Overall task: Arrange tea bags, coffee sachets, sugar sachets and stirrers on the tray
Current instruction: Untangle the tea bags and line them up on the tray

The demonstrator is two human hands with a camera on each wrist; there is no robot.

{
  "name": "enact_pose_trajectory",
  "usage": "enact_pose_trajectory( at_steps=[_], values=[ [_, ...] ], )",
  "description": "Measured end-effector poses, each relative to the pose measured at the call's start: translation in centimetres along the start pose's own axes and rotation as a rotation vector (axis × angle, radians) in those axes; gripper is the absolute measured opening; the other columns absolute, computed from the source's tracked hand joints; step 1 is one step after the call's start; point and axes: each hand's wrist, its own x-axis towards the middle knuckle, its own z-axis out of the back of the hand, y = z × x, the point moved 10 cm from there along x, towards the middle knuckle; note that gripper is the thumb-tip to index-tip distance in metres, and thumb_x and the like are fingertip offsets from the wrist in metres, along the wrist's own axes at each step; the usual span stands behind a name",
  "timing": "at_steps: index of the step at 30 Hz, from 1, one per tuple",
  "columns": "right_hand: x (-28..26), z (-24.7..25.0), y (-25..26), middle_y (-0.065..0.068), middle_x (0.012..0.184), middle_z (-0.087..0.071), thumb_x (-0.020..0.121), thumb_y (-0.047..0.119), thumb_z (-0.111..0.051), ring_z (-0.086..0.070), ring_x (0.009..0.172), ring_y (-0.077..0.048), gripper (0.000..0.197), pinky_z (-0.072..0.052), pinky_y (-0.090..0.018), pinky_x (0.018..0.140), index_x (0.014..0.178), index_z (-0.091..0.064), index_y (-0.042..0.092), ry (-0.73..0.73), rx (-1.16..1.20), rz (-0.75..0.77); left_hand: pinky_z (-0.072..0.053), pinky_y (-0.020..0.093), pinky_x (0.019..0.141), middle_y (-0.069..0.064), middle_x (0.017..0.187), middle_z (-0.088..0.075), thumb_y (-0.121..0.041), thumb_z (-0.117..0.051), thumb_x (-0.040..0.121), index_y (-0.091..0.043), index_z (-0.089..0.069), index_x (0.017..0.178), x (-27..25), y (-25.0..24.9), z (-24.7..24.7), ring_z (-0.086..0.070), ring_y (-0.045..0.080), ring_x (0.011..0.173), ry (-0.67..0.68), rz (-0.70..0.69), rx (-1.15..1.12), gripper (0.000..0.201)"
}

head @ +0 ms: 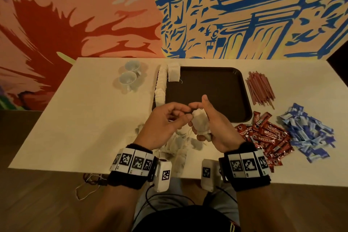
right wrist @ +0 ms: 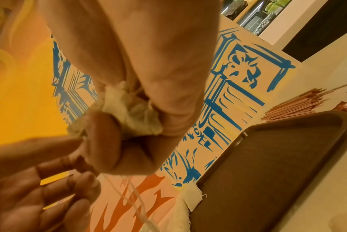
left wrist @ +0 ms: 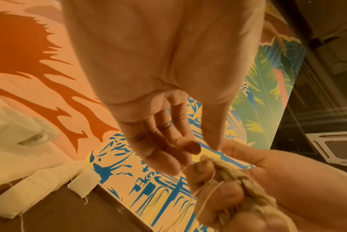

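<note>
while the right hand [head: 211,124] clutches tea bags [head: 200,125], left hand [head: 165,120] pinches their strings [left wrist: 206,185] (wrist views only).

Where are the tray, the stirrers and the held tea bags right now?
tray [head: 216,88], head view, bare dark floor at its middle.
stirrers [head: 260,88], head view, middle of the red bundle right of the tray.
held tea bags [head: 200,123], head view, pale face of the bunch in the right hand.

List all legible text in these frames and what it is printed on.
"NESCAFE": on the red coffee sachets, several times, some upside down.
Blue sugar sachets: print too small to read.
Wrist bands: black-and-white marker codes, no words.
Wall mural: blue glyph-like marks, not readable.
</note>
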Motion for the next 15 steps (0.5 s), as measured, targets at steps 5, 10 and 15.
enact_pose_trajectory(
  at_steps=[5, 10, 15],
  values=[
    [0.1, -0.2, -0.4, -0.009, 0.141, -0.058, 0.089, 0.085, -0.026, -0.062, 0.107, -0.020, 0.063, -0.051, -0.029, 0.066, 0.119, -0.062, 0.043, -0.049, -0.082, 0.025, -0.056, 0.034, 0.077, -0.002, 0.083, -0.066, -0.040, -0.084, 0.078, -0.028, -0.072, 0.098, -0.8, 0.0, -0.9, -0.063, 0.011, 0.075, 0.005, 0.018, 0.059, 0.027],
    [-0.3, -1.1, -0.2, -0.014, 0.124, -0.064, 0.099, 0.068, -0.022, -0.067, 0.078, -0.019, 0.059, -0.052, -0.034, 0.063, 0.136, -0.048, 0.030, -0.040, -0.013, 0.024, -0.055, 0.022, 0.070, -0.008, 0.093, -0.068, -0.036, -0.090, 0.072, -0.026, -0.067, 0.106, -1.2, 0.0, -1.2, -0.069, 0.012, 0.077, 0.002, 0.022, 0.070, 0.042],
    [-0.5, -1.7, -0.4, -0.011, 0.114, -0.067, 0.095, 0.066, -0.041, -0.066, 0.084, -0.021, 0.057, -0.052, -0.037, 0.066, 0.135, -0.045, 0.025, 0.009, 0.075, -0.005, -0.060, 0.043, 0.079, -0.003, 0.094, -0.073, -0.031, -0.088, 0.076, -0.028, -0.065, 0.104, -1.1, 0.5, -0.7, -0.071, 0.018, 0.084, -0.045, 0.035, 0.049, 0.036]
  ],
)
